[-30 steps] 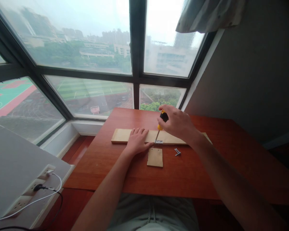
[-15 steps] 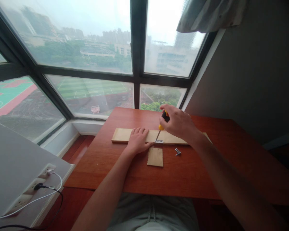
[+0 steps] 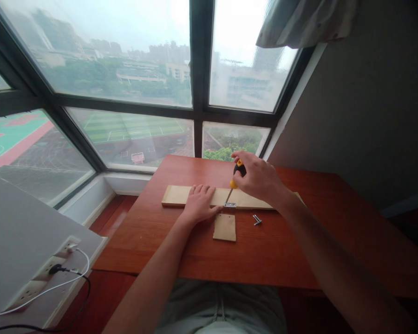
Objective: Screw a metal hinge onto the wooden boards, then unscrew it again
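Observation:
A long pale wooden board (image 3: 251,198) lies across the table. My left hand (image 3: 199,204) rests flat on it, fingers spread, with the thumb beside a small metal hinge (image 3: 230,205) at the board's near edge. My right hand (image 3: 257,178) grips a black and yellow screwdriver (image 3: 233,183), whose tilted shaft reaches down to the hinge's left end. Whether a screw sits under the tip is too small to tell. Just in front of the hinge lies a small square wooden piece (image 3: 225,228) with small holes along its far edge.
Several screws (image 3: 257,220) lie loose on the reddish-brown table (image 3: 153,246), right of the square piece. Large windows (image 3: 132,130) stand behind the table. At the lower left, cables (image 3: 87,262) hang from wall sockets (image 3: 50,269).
The fingers of my right hand have shifted slightly round the screwdriver handle, which shows a little more to the right. The left hand, board and screws stay in place.

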`<state>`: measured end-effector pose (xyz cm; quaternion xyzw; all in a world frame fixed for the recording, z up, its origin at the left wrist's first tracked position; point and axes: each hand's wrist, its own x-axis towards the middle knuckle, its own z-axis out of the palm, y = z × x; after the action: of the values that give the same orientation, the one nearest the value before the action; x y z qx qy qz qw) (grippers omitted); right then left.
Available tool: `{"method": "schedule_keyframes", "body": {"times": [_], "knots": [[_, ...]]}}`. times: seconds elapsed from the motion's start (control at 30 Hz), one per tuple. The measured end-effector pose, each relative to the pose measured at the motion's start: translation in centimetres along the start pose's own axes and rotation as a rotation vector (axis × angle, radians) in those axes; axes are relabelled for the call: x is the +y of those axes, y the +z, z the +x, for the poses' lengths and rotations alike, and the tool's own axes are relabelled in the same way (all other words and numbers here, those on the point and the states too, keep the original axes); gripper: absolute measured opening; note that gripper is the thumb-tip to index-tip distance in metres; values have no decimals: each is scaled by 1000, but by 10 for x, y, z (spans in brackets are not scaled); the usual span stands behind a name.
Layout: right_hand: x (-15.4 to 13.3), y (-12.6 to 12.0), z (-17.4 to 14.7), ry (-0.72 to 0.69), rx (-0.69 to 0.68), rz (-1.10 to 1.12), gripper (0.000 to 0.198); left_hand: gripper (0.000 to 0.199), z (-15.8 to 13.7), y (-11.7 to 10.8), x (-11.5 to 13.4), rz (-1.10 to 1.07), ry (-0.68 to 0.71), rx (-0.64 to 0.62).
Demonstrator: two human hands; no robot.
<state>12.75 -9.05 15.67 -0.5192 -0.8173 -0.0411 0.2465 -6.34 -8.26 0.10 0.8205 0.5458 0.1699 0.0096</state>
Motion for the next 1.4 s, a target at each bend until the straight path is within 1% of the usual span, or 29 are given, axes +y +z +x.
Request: {"method": "schedule_keyframes", "body": {"times": [0.13,0.27,0.33,0.43,0.5,0.57,0.63,0.7,0.8,0.97,1.03,1.2,1.4], "knots": [[-1,-2,1,28,-3,-20,38,63,0,1,0,3,-14,0],[-1,-1,2,25,-2,-39,35,65,0,2,0,12,-10,9],[0,-1,1,17,2,-37,37,65,1,3,-1,10,-2,13],[-1,-1,0,-8,-11,-7,48,64,1,2,0,2,-8,7],[-2,-2,-1,-31,-23,6,49,63,1,1,1,2,-20,-2],[-3,-2,-1,-36,-13,0,44,62,1,1,1,3,-26,-8],[-5,-2,0,-9,9,-18,38,62,1,1,2,2,-23,-8],[-5,-1,1,14,12,-32,35,63,1,1,1,0,-19,-3],[-4,1,2,4,7,-30,31,63,1,2,1,2,-21,7],[-2,3,0,-20,20,20,45,64,1,2,0,12,-22,8],[-1,3,-1,-28,12,31,47,65,1,2,0,14,-18,11],[-3,2,-1,-9,42,-18,34,65,1,1,-1,5,-3,12],[-4,1,2,27,24,-32,29,66,1,2,-3,2,-3,2]]}}
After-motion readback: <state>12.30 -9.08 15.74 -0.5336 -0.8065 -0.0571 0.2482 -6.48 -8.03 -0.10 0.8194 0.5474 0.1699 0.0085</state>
